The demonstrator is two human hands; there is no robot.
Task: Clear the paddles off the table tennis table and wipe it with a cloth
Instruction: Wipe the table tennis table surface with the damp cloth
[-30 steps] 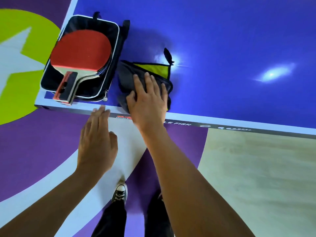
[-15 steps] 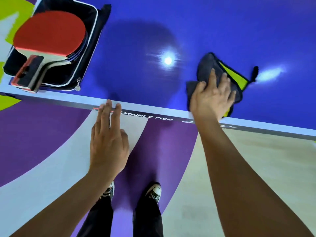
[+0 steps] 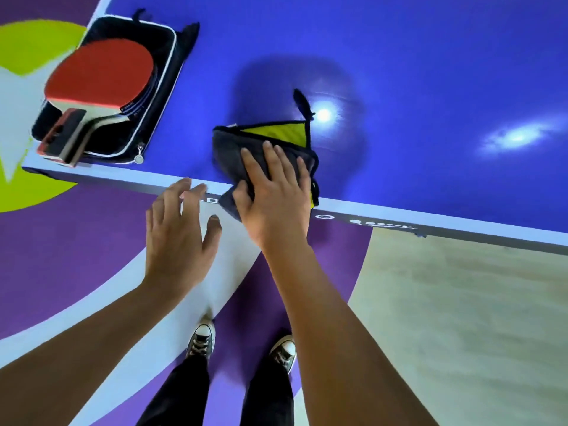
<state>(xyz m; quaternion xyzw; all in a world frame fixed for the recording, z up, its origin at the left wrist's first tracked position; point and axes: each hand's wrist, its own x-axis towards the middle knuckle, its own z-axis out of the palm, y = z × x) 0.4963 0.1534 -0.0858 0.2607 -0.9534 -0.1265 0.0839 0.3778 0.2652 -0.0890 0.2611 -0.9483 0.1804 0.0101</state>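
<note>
My right hand [image 3: 273, 192] presses flat, fingers straight, on a folded dark grey cloth [image 3: 233, 149] with a yellow-green inner side, at the near edge of the blue table tennis table [image 3: 399, 72]. One corner of the cloth hangs over the white edge line. My left hand [image 3: 178, 238] hovers open in front of the table edge, fingertips near the rim, holding nothing. A red-faced paddle [image 3: 101, 75] lies stacked on another paddle inside an open black zip case [image 3: 166, 84] at the table's near left corner, handles sticking past the case.
The table's near edge [image 3: 430, 222] runs diagonally across the view. Below it is a floor in purple, white, yellow-green and pale wood tones. My two feet in dark sneakers [image 3: 201, 339] stand close to the table.
My right hand has slid the cloth back to the left along the near edge, after sweeping right half a second ago. The left hand stayed by the rim.
</note>
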